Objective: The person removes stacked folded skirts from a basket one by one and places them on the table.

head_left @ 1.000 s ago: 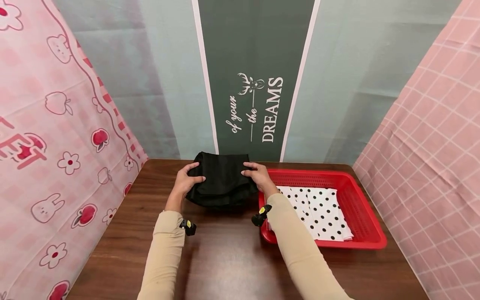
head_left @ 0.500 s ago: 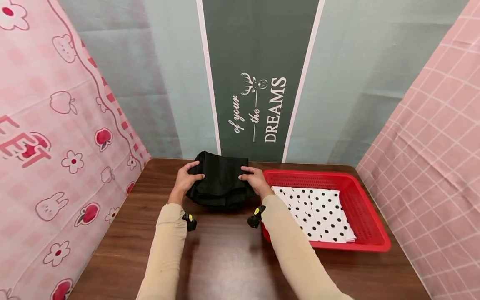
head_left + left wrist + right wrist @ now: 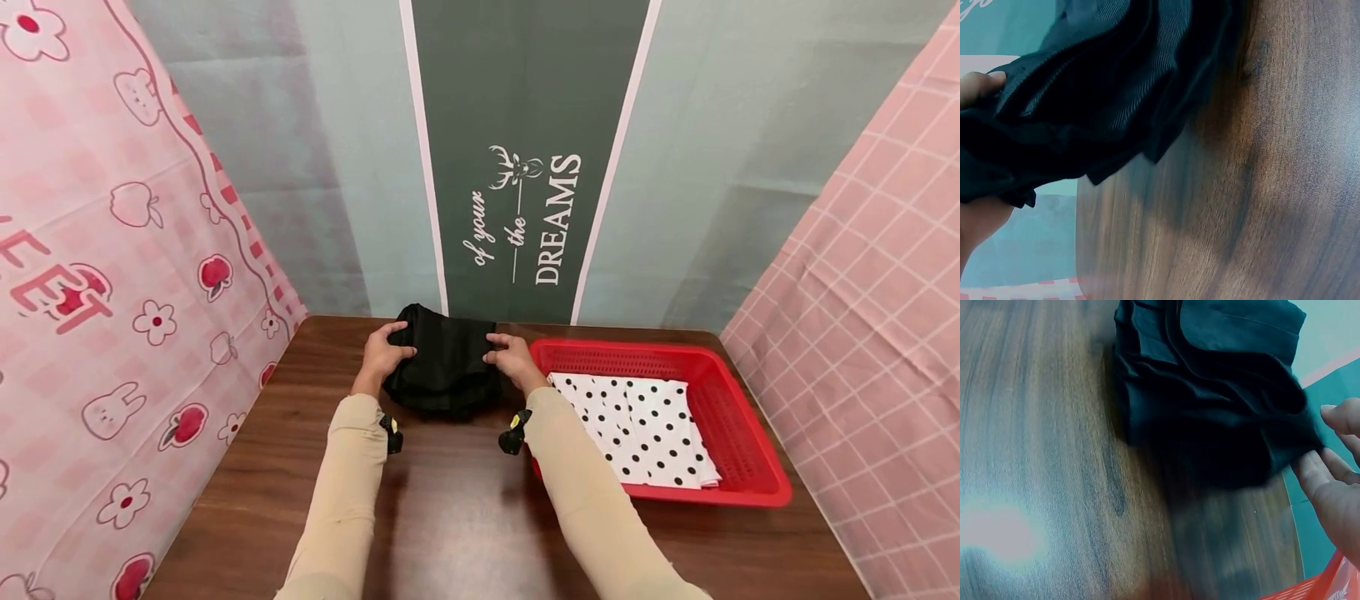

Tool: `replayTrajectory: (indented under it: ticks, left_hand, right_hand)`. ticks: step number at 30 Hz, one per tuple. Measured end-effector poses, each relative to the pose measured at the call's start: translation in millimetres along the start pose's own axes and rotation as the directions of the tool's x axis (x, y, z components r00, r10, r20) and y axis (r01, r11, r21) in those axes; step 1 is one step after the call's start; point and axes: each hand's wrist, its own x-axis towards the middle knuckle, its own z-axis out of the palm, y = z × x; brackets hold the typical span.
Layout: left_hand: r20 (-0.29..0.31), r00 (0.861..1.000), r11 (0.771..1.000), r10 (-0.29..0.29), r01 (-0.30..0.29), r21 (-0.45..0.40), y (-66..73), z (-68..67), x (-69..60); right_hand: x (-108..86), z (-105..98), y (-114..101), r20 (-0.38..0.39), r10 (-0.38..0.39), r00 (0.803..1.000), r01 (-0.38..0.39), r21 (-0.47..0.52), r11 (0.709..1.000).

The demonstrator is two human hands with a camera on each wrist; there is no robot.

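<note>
A folded piece of black cloth (image 3: 450,362) is near the far edge of the table, its layers bunched along the near side. My left hand (image 3: 384,354) grips its left side, with a fingertip over the fabric in the left wrist view and part of the hand hidden behind the folds. At the right side, my right hand (image 3: 513,358) holds the edge between thumb and fingers. In the right wrist view, a corner of the black cloth lies at those fingers (image 3: 1313,472). The kind of cloth item cannot be told.
A red plastic basket (image 3: 750,458) stands on the right of the wooden table (image 3: 457,517). Inside it lies a folded white cloth with black dots (image 3: 660,425). Printed curtains hang behind and at both sides. The right forearm passes over the basket's left rim.
The hands have come slightly closer together, and the black cloth looks narrower at its right side. My head view has shifted a little to the left.
</note>
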Motion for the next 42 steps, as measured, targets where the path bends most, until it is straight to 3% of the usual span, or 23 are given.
replayTrajectory:
  ticks: [5,12,15,19,21,24,35,42]
  left_hand:
    - [-0.016,1.0,0.997,-0.013,0.014,0.072,-6.3,3.0,-2.5]
    - [-0.044,0.996,0.984,-0.08,0.086,0.155,-21.7,-1.1,-9.3]
    - [-0.081,0.995,0.981,-0.053,0.067,0.183,-26.6,-4.2,-8.4]
    - [-0.139,0.989,0.978,0.043,-0.014,0.208,-27.5,-8.4,-4.3]
    - [-0.163,0.984,0.978,0.077,-0.043,0.202,-25.4,-10.9,-3.0]
    - [-0.169,0.983,0.984,0.073,-0.043,0.174,-22.3,-14.5,-4.0]
    - [-0.112,0.994,0.993,-0.019,0.032,0.117,-19.9,-19.4,-15.0]
    - [-0.101,0.993,0.994,-0.065,0.073,0.081,-20.7,-16.5,-16.4]
  right_hand:
    - [-5.3,2,0,0.064,0.03,0.997,-0.036,0.09,0.995]
    - [-9.8,2,2,0.106,0.077,0.991,-0.08,0.029,0.996]
    - [-10.5,2,2,0.12,0.083,0.989,-0.084,0.004,0.996]
    - [-11.4,3,2,0.128,0.083,0.988,-0.084,0.005,0.996]
    - [-10.8,3,2,0.13,0.08,0.988,-0.082,0.011,0.997]
    - [-10.7,3,3,0.138,0.073,0.988,-0.075,0.008,0.997]
    - [-18.8,-3,-9,0.133,0.067,0.989,-0.069,0.012,0.998]
    - [-20.5,-6,-7,0.148,0.063,0.987,-0.065,0.008,0.998]
